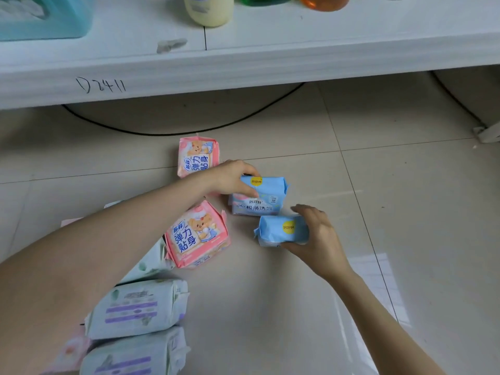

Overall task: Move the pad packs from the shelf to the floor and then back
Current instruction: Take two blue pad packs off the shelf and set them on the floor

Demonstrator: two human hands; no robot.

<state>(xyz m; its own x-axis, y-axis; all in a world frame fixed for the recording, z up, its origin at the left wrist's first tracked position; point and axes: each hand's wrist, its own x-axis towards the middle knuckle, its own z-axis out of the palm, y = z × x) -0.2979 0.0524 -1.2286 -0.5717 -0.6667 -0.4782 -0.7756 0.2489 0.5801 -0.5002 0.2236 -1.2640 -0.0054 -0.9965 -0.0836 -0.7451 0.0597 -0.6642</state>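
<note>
1. Pad packs [135, 307] spread over the tiled floor [405, 185], in front of and below the white shelf [270, 58].
2. Left hand [232, 178]: stretched across the group, thumb and fingers curled round the left end of the upper blue pack [266, 197], gripping it.
3. Right hand [318, 239]: thumb on the near side, fingers over the far side, clasping the lower blue pack [281, 230]. Cannot tell whether either blue pack is lifted or touches the tiles.
4. Blue packs just beside each other, apparently not touching.
5. Far pink pack [198, 159] partly behind the left wrist; near pink pack [197, 235] just left of the blue ones.
6. White, purple-striped packs side by side at lower left, next to the left forearm.
7. On the shelf: cream bottle [208, 9], teal basket [40, 20]. Underneath: black cable [189, 130].
</note>
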